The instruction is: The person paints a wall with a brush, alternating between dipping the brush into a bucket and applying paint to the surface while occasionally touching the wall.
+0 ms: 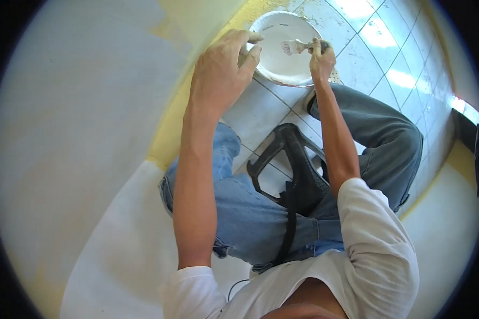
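Your paintbrush [300, 47] is over the open mouth of the white bucket [269, 67], its long axis running crosswise, bristles pointing left and handle right. Your right hand [322, 59] is clamped on the handle. Your left hand [226, 64] is at the bucket's left rim, thumb and fingers apart; whether it touches, you cannot tell. Tiled floor [258, 106] lies beneath.

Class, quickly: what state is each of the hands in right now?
Left hand: fingers curved beside the bucket; whether gripping, cannot tell.
Right hand: closed, holding a brush.
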A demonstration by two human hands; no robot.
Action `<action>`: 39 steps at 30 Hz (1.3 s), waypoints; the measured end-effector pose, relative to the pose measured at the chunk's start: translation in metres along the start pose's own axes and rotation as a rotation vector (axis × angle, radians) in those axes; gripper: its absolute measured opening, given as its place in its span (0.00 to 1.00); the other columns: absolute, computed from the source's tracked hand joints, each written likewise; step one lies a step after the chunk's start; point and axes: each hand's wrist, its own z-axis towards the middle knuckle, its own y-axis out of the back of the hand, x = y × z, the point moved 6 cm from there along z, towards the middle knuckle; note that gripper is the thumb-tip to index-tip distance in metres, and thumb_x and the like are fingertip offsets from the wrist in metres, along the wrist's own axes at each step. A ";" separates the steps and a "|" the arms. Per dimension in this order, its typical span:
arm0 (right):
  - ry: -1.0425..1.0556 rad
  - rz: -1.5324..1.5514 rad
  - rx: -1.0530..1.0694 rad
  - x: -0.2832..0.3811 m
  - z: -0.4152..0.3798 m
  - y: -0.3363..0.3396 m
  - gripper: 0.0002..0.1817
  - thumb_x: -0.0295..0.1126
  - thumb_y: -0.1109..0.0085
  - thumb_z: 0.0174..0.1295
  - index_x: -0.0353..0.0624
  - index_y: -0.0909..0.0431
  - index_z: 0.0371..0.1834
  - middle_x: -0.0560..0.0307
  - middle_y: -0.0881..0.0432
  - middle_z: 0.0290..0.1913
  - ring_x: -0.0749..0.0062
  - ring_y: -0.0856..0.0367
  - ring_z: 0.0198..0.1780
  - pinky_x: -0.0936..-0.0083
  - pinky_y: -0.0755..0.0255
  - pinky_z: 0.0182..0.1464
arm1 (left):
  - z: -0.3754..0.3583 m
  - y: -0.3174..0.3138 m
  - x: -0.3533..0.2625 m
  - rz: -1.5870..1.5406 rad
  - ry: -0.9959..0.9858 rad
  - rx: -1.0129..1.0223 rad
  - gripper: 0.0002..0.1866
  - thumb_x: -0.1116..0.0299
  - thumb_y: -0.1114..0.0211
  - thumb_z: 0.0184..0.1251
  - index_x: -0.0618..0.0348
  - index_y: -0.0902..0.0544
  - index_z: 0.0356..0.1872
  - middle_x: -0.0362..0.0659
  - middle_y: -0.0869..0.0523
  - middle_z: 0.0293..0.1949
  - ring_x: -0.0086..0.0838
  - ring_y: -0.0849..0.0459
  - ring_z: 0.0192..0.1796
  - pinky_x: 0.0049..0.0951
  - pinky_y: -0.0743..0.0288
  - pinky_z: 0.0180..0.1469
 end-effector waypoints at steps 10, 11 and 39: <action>0.324 -0.202 0.534 -0.011 -0.016 -0.043 0.11 0.32 0.36 0.74 0.35 0.13 0.50 0.39 0.10 0.46 0.48 0.11 0.46 0.62 0.21 0.51 | 0.029 0.015 -0.004 0.113 0.013 -0.153 0.13 0.63 0.36 0.77 0.55 0.12 0.54 0.48 0.09 0.50 0.42 0.09 0.48 0.41 0.17 0.54; 0.342 -0.209 0.523 -0.012 -0.020 -0.042 0.11 0.32 0.36 0.74 0.35 0.13 0.50 0.39 0.10 0.46 0.48 0.11 0.46 0.62 0.21 0.51 | 0.030 0.016 -0.002 0.143 0.045 -0.148 0.13 0.62 0.37 0.78 0.53 0.12 0.56 0.48 0.09 0.52 0.42 0.10 0.50 0.41 0.18 0.56; -0.828 1.471 -0.057 0.024 -0.150 -0.107 0.20 0.45 0.45 0.81 0.39 0.25 0.61 0.55 0.15 0.53 0.66 0.15 0.56 0.72 0.15 0.58 | -0.033 0.079 0.072 0.445 0.669 0.111 0.18 0.51 0.38 0.76 0.56 0.11 0.43 0.52 0.08 0.43 0.51 0.11 0.48 0.48 0.20 0.54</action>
